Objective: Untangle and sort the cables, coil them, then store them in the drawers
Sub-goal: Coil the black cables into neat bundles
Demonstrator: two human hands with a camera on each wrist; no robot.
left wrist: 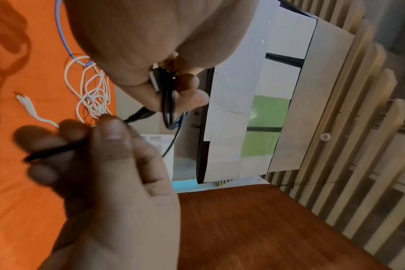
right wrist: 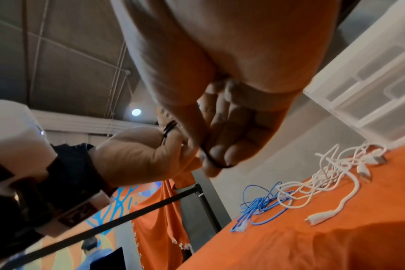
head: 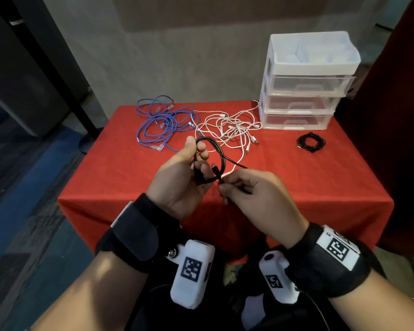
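Above the table's middle, my left hand (head: 197,158) grips several loops of a black cable (head: 216,154). Its USB plug (left wrist: 155,82) lies against the left palm in the left wrist view. Just right of it, my right hand (head: 224,183) pinches the same cable's free length between thumb and fingertips (right wrist: 216,153). On the red cloth behind lie a blue cable tangle (head: 157,126) and a white cable tangle (head: 230,130). A coiled black cable (head: 311,142) lies in front of the clear drawer unit (head: 296,106), whose drawers are closed.
The table (head: 320,182) is covered by a red cloth and stands against a grey wall. The drawer unit stands at its back right corner. A dark post (head: 58,75) stands on the floor to the left. A white plug end (right wrist: 317,218) trails toward the front.
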